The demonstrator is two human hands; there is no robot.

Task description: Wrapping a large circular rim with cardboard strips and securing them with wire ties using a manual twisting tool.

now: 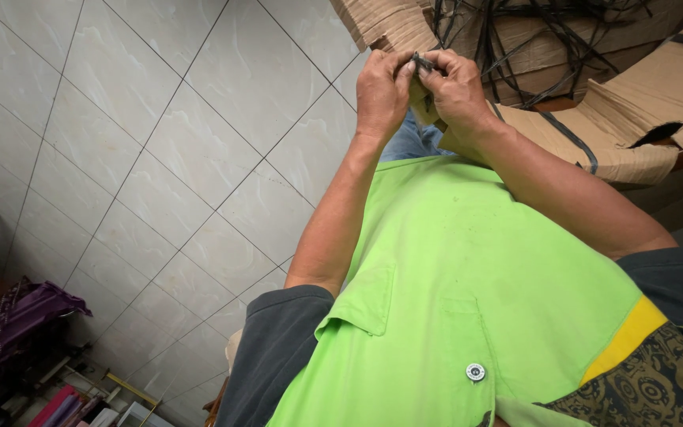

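Note:
Both my hands meet in front of my chest, at the top middle of the head view. My left hand [381, 91] and my right hand [458, 88] pinch together a short piece of black plastic strap [422, 62] between their fingertips. The strap piece is small and mostly hidden by my fingers. Right behind my hands lies a pile of flattened brown cardboard [634, 119] with more black straps [531, 32] tangled on top. My green shirt [468, 285] fills the lower middle.
A pale tiled floor [160, 142] covers the left half. A purple cloth [17, 316] over furniture sits at the lower left, with several coloured boxes or books [81, 403] below it. Cardboard stacks crowd the upper right.

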